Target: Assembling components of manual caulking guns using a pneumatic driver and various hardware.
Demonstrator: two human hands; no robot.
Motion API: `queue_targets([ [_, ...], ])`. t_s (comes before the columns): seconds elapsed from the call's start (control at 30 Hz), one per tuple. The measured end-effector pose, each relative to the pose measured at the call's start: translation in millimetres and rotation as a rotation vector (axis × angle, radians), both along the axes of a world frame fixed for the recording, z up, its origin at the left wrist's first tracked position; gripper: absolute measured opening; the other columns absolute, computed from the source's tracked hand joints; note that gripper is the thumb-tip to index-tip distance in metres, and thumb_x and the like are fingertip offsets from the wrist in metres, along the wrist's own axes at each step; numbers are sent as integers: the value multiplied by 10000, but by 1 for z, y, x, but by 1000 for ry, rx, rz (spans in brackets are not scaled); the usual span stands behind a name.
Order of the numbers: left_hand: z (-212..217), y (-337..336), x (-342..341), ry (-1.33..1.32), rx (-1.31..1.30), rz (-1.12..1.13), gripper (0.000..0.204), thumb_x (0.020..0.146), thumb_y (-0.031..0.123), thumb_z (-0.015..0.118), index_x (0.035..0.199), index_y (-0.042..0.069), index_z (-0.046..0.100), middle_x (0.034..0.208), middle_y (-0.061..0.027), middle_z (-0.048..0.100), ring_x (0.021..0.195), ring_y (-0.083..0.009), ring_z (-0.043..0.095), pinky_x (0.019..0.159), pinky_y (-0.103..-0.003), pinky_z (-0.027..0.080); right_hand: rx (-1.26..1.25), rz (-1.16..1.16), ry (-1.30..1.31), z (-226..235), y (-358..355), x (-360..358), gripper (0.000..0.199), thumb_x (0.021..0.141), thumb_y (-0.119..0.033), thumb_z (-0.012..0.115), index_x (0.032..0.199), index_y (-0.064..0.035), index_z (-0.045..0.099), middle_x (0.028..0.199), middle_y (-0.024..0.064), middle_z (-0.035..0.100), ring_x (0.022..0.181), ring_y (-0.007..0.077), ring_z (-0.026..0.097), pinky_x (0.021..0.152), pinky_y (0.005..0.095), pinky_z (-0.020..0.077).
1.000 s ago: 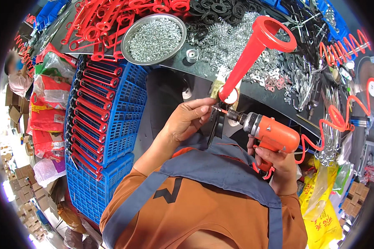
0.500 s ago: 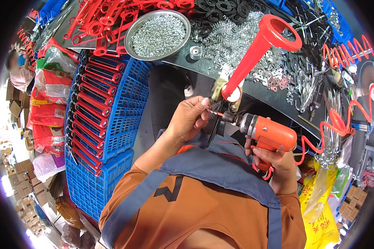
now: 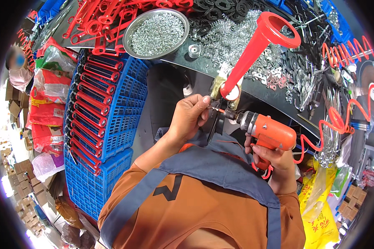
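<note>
My right hand (image 3: pixel 272 155) is wrapped round the grip of an orange air screwdriver (image 3: pixel 272 132), its bit pointing left. Close to the bit's tip, my left hand (image 3: pixel 189 116) pinches thumb against fingers; a tiny metal piece, perhaps a screw, seems to be there, too small to make out. Just beyond both hands a red ring-ended handle (image 3: pixel 249 56) stands tilted at the bench edge. Its lower end rests by a holder wrapped in yellowish tape (image 3: pixel 217 88). A dark bar (image 3: pixel 213 126) hangs below that holder, beside my left fingertips.
On the bench stand a steel bowl (image 3: pixel 180 41) of small screws, red handles (image 3: pixel 99 18), springs (image 3: pixel 228 39) and black rings (image 3: pixel 220 6). Stacked blue crates (image 3: pixel 126 112) with red handles sit at left. A red coiled hose (image 3: pixel 320 135) runs at right. Another person (image 3: pixel 20 74) is far left.
Both hands and the air screwdriver hold almost the same place. The whole view has shifted very slightly.
</note>
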State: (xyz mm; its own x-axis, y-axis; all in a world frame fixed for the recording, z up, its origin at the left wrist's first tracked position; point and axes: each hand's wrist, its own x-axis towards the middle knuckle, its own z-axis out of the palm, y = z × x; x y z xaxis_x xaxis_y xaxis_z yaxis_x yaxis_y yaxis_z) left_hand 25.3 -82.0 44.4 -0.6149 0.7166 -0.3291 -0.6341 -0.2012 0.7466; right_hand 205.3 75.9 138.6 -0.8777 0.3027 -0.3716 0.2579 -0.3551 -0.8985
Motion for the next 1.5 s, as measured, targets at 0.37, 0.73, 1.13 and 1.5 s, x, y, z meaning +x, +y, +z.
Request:
queue_targets([
  [0.37,-2,1,4,88,-92,-25,370,937,319,588,682,61,518,553,2,481,417,-53,379,363,-198,259,49,36,10,-1,-3,3,330,795,44,664,1113,17,583,877,124,646,756,165,643,485,245,496],
  [0.73,-13,1,1,345,-139,-35,254,921,256,610,961,5,609,679,17,485,574,-60,403,523,-220,357,189,65,-49,22,26,3,385,789,23,673,1156,14,558,894,115,653,702,145,646,483,237,505],
  [1.13,-23,56,-8,1338,-411,82,586,599,168,828,1128,84,591,801,-79,514,732,-262,533,626,-374,432,439,345,-351,51,58,-62,480,798,-34,635,1260,-47,505,841,41,593,678,122,599,467,262,507],
  [1.5,-32,62,-13,1342,-282,131,577,550,162,860,1044,57,581,820,-111,519,731,-302,554,629,-393,453,761,775,-633,88,59,-130,300,737,-105,608,1010,13,571,741,87,615,556,169,611,522,296,519],
])
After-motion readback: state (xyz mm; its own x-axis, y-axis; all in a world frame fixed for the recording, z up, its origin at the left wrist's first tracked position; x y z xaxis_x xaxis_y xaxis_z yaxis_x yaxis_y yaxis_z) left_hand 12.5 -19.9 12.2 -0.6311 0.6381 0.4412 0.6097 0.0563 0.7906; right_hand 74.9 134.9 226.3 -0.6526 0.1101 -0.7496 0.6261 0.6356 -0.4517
